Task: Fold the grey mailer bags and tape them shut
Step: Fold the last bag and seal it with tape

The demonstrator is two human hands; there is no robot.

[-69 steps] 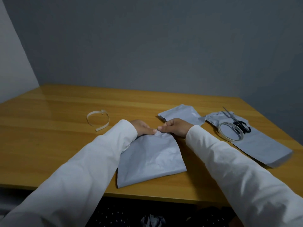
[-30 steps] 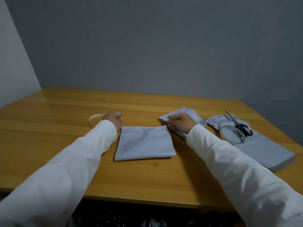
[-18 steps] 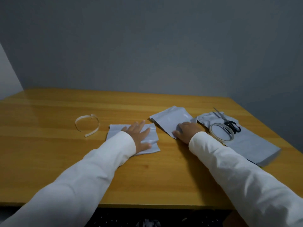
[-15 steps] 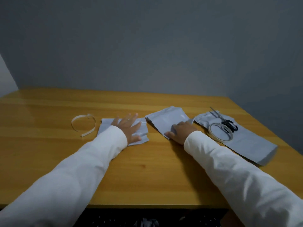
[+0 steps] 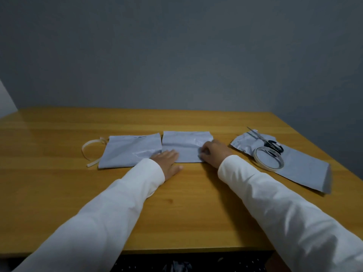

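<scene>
Two folded mailer bags side by side on the table (image 5: 196,203).
Left hand (image 5: 167,160) lies flat; right hand (image 5: 215,154) curls, pinching the right folded bag (image 5: 185,147) beside the left folded bag (image 5: 129,152).

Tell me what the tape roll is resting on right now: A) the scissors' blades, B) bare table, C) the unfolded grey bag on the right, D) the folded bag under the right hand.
C: the tape roll lies on the unfolded grey bag, beside the scissors.
</scene>
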